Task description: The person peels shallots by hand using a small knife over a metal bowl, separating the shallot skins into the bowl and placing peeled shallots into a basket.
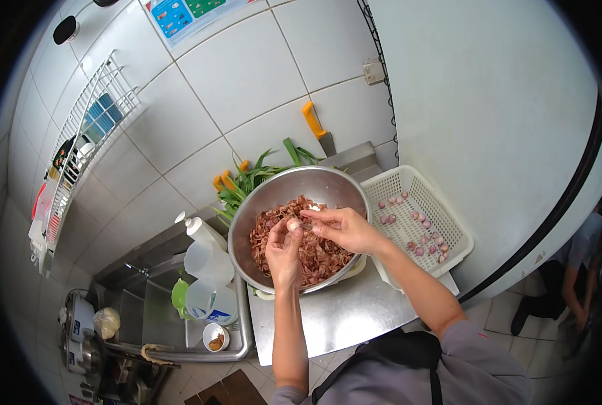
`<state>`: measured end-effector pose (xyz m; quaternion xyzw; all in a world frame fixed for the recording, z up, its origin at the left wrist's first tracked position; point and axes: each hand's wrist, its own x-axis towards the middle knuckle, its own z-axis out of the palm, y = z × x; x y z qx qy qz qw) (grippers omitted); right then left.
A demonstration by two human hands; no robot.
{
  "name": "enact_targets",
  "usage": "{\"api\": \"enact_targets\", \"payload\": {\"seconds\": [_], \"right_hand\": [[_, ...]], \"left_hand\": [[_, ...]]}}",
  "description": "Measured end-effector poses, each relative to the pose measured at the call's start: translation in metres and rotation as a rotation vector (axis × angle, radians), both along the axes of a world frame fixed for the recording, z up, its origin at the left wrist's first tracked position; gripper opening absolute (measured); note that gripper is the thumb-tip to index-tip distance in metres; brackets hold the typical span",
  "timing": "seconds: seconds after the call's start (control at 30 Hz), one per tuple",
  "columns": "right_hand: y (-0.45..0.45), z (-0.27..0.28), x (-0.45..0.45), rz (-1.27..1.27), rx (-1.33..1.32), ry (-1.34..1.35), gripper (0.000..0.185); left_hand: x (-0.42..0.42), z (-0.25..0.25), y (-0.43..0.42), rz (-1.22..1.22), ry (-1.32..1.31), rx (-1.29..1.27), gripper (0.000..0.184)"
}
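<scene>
A large steel bowl (241, 223) is heaped with reddish-brown shallots and loose papery skins (318, 260). Over it, my left hand (284, 253) pinches a small pale shallot (294, 224) between thumb and fingers. Close beside it, my right hand (347, 231) has its thumb and fingertips pressed together near that shallot; whatever lies between them is too small to make out. To the right of the bowl, a cream perforated basket (459, 237) holds several pinkish shallots (423, 219) scattered over its base.
Green leaves (247, 182) and yellow-handled knives (312, 121) are behind the bowl. A steel sink (159, 297) with a pump bottle (203, 233), plastic jug (210, 300) and small white bowl (215, 336) lies left. A white fridge (496, 135) stands right; another person (574, 270) is beyond it.
</scene>
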<state>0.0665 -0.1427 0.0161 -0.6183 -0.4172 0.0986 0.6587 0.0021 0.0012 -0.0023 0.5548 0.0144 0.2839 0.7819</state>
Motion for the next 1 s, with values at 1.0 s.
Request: {"api": "enact_targets", "payload": {"seconds": [1.0], "right_hand": [[0.013,-0.016,0.026,-0.230,-0.304,0.184,0.030]], "left_hand": [[-0.009,0.005,0.002,-0.071,-0.012,-0.075,0.036]]}}
